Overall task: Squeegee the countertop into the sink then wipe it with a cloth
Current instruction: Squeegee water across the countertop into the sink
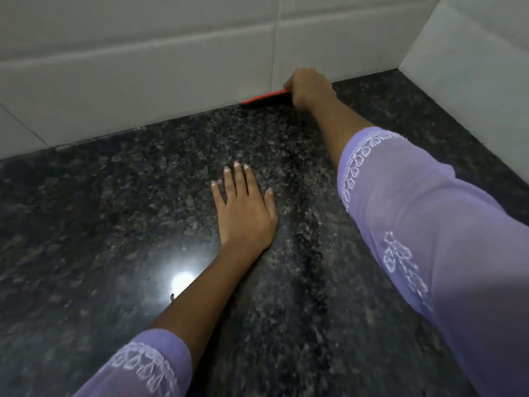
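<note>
A: Nearest us, the purple sleeves (pixel 423 253); then the left hand (pixel 244 209), fingers spread flat on the counter (pixel 114 224).

B: And the squeegee (pixel 264 98)?

A: Upper middle of the frame, at the wall's foot, gripped by the right hand (pixel 310 87). Its long axis runs along the wall, leftward from the fist.

B: Count?

A: One squeegee, two hands. No sink or cloth visible.

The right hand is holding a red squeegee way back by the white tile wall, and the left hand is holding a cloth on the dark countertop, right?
Not quite. The head view shows the left hand holding no cloth; it rests flat and empty on the dark countertop. The rest is right: the right hand grips the red squeegee back by the white tile wall.
</note>
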